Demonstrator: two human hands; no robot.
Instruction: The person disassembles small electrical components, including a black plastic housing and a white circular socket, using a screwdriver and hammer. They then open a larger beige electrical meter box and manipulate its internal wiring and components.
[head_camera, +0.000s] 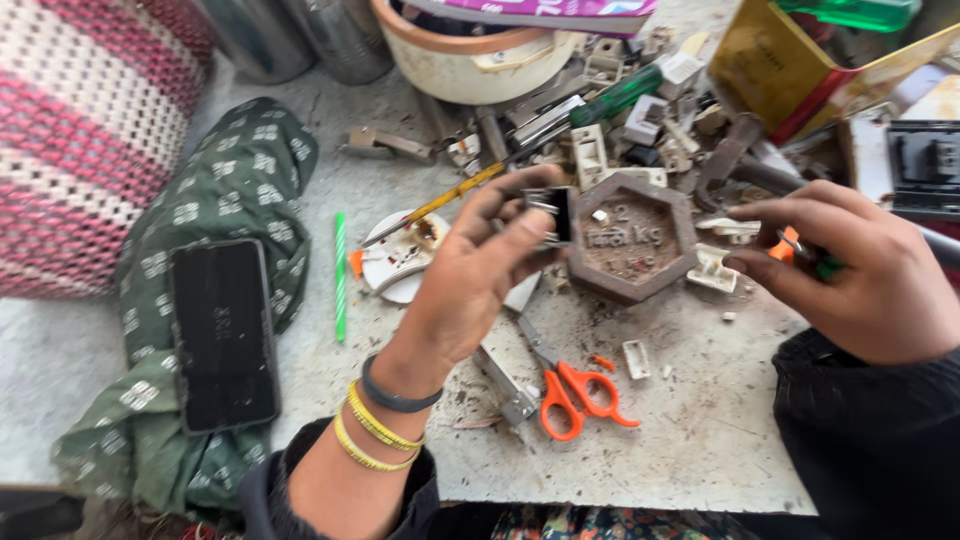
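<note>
My left hand (480, 270) is raised over the worktop and pinches a small black electrical part with metal contacts (556, 212) between thumb and fingers. My right hand (850, 265) hovers at the right, its fingers closed on a small tool with an orange and green handle (800, 252). Between the two hands sits a rusty hexagonal iron weight (632, 238). Below it lie scissors with orange handles (570, 392).
A black phone (222, 335) rests on a green patterned cloth (230, 180) at the left. A green stick (340, 275), a white round socket plate (400, 260), a yellow-handled screwdriver (450, 198), a green-handled screwdriver (615, 97) and several white switch parts (640, 125) litter the worktop. A cream pot (470, 55) stands behind.
</note>
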